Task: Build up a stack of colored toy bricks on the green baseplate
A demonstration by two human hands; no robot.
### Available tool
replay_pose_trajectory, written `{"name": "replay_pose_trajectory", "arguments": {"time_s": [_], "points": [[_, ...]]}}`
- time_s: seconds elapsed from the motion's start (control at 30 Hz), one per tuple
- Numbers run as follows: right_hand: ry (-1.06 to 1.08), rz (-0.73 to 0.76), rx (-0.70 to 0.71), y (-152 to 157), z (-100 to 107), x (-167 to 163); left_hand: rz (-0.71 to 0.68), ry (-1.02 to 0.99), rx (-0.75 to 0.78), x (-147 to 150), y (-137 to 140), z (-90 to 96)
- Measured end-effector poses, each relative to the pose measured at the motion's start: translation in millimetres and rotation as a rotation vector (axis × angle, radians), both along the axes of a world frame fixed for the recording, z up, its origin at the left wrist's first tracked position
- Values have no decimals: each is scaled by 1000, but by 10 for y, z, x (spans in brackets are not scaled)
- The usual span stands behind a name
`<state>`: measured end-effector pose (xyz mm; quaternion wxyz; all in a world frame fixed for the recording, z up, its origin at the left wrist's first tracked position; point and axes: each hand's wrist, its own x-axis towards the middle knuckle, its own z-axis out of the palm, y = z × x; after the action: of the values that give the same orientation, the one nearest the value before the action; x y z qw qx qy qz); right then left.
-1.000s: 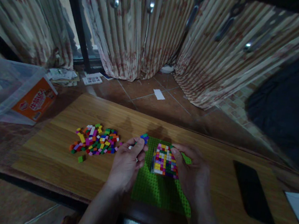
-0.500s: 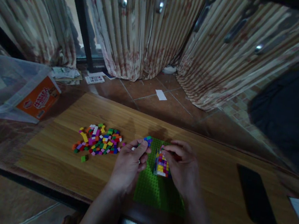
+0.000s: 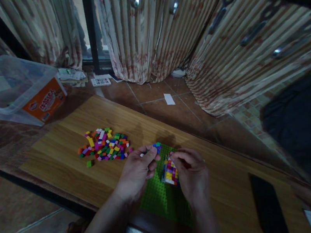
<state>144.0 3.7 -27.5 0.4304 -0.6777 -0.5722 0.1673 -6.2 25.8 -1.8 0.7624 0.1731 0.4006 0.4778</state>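
1 camera, worn on the head, faced forward and down over the worktop (image 3: 56,164) from its near side, close enough that 2 forearms (image 3: 107,215) ran in large from 6 o'clock. The wide view reached a clear tub (image 3: 12,107) at 9 o'clock, striped curtains (image 3: 145,32) at 12 o'clock and a black slab (image 3: 270,209) at 4 o'clock; the worktop's far edge sloped slightly down toward 3 o'clock.

Loose bricks (image 3: 112,150) lie on the table (image 3: 59,164), left of the baseplate (image 3: 157,199) bearing the brick block (image 3: 170,173).
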Motion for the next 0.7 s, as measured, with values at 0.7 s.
{"name": "replay_pose_trajectory", "arguments": {"time_s": [0.7], "points": [[152,3,63,-11,-49,25,-34,34,20,61,-32,-44]]}}
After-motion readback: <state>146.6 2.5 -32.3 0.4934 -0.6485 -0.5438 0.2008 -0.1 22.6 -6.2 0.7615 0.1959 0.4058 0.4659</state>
